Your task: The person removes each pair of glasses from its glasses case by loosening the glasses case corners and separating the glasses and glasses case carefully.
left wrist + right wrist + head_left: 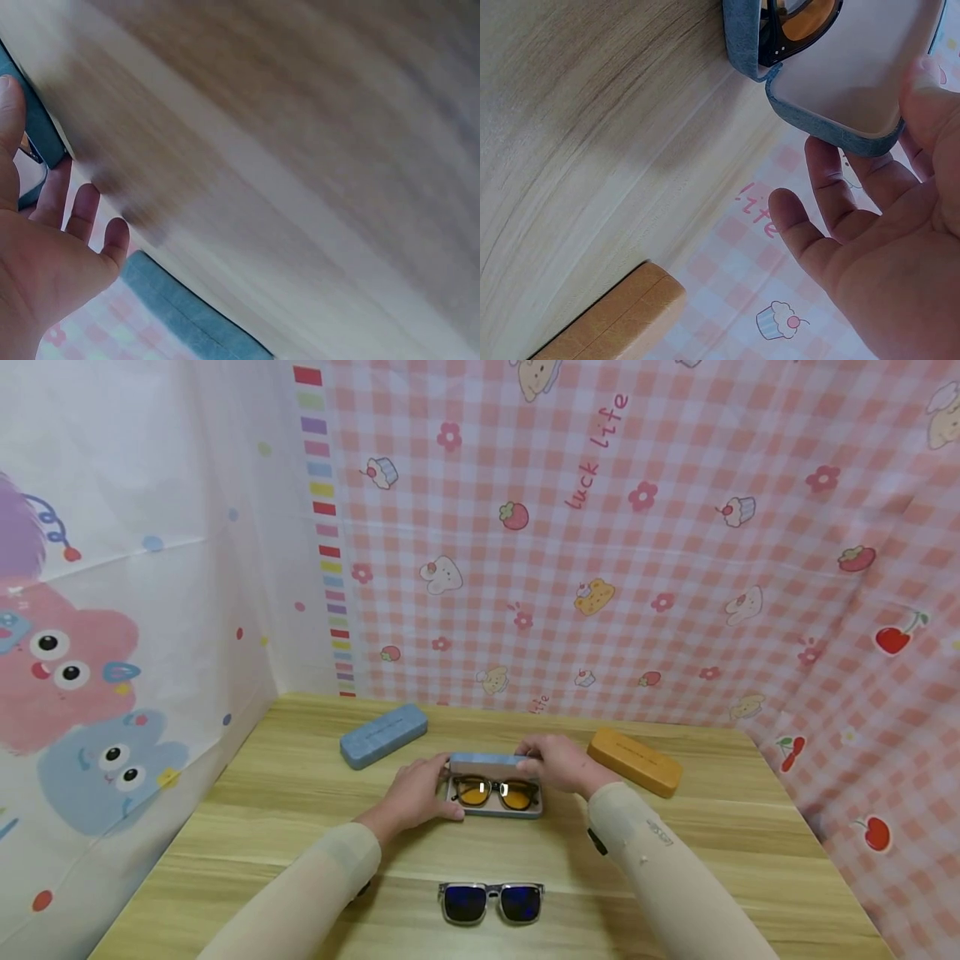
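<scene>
A blue glasses case (501, 815) stands with its lid up on the table, its pale lining showing. Inside lies a pair of dark-framed glasses (474, 792) with orange lenses. My left hand (417, 792) holds the case's left end, thumb at the front rim and fingers toward the back. At the lid's right part, my right hand (561, 762) pinches the edge; the right wrist view shows the thumb on the inner side of the lid (847, 90) and fingers behind it. Nearer me lie sunglasses (492, 902) with dark blue lenses and a clear grey frame.
Another blue glasses case (384, 737), shut, lies at the back left. An orange-yellow glasses case (634, 762), also shut, lies right of my right hand. The wooden table (300, 810) meets a pink checked cloth (480, 543) behind and a white printed cloth at left.
</scene>
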{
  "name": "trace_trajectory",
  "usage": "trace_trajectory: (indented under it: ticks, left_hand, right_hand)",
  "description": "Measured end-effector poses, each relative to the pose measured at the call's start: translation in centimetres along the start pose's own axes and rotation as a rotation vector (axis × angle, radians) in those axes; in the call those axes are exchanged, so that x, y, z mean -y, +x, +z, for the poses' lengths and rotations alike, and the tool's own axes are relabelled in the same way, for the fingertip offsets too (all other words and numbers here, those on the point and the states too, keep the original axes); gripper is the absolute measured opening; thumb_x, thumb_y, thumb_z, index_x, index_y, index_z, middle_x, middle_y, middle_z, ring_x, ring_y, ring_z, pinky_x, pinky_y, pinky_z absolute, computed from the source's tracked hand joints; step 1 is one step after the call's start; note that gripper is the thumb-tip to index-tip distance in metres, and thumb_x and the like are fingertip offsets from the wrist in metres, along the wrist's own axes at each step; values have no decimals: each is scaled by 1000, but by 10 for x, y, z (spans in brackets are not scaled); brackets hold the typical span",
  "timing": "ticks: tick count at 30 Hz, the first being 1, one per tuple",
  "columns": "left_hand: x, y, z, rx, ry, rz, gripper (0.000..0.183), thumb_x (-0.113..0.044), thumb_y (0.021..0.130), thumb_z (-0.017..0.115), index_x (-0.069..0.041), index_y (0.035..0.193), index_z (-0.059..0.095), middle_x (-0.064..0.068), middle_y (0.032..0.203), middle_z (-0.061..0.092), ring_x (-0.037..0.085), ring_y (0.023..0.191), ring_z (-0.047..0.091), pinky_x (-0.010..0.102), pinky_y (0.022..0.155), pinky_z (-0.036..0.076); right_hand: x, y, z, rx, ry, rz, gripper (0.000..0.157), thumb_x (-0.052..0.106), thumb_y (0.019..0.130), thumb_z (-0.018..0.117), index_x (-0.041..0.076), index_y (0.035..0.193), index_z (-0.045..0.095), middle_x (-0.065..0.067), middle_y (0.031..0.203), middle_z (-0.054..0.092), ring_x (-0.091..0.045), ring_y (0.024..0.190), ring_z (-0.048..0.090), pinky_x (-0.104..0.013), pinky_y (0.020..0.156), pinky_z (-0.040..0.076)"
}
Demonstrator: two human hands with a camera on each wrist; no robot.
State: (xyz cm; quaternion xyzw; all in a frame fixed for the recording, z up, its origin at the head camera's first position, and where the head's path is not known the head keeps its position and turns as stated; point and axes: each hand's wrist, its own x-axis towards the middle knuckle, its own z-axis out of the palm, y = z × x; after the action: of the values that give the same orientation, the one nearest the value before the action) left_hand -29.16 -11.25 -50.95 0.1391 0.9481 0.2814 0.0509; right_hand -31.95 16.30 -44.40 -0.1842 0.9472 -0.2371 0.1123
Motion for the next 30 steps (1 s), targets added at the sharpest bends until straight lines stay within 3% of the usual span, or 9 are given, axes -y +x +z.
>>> trace_trajectory:
  ticks: [15, 30]
  left_hand:
    - [-1, -2, 0, 1, -8, -11, 106, -45, 80, 94, -7, 164, 41, 12, 144, 69, 36, 144, 53, 56, 127, 33]
    - [0, -2, 0, 2, 4, -16, 107, -48, 81, 93, -9, 165, 40, 13, 146, 66, 37, 147, 51, 57, 127, 34]
  right_hand:
    - [1, -3, 1, -15, 21, 6, 11, 28, 107, 67, 20, 107, 74, 4, 97, 72, -15, 87, 61, -36, 81, 54]
    - [0, -5, 6, -58, 13, 4, 13, 30, 105, 69, 20, 110, 75, 3, 104, 75, -14, 91, 64, -40, 87, 57]
